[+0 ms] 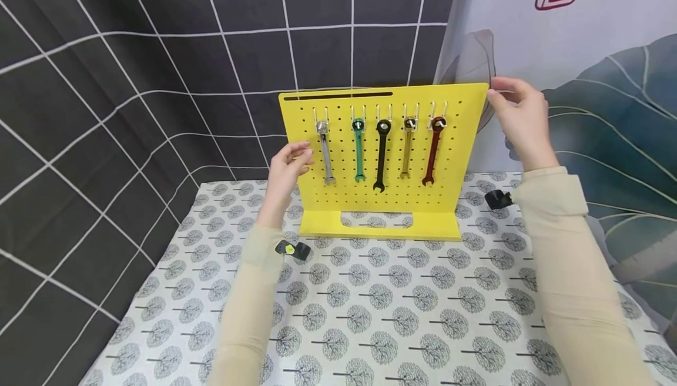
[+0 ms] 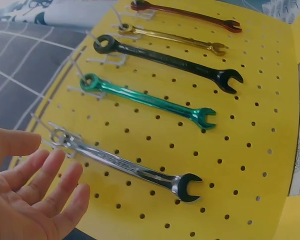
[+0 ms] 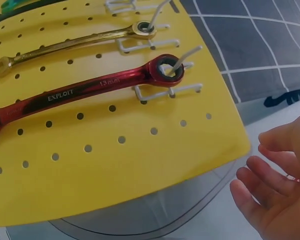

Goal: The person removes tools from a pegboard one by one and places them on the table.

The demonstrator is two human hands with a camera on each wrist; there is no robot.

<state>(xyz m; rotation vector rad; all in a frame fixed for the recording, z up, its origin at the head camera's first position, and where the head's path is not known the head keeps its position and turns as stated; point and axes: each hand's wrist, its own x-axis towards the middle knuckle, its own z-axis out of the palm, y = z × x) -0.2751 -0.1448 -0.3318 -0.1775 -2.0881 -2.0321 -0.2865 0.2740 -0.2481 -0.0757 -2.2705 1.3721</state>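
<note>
A yellow pegboard stands upright on the table, with several combination wrenches hanging from white hooks. From left to right in the head view come a silver wrench, a green wrench, a black wrench, a gold wrench and a red wrench. My left hand is at the board's left edge, its loosely bent fingers beside the silver wrench. At the upper right corner is my right hand, thumb and fingers apart with nothing between them in the right wrist view.
Under the board lies a tree-patterned tablecloth. A dark curtain with white grid lines hangs behind and to the left. Leaf-patterned fabric covers the right side. A wide foot juts forward from the board's bottom.
</note>
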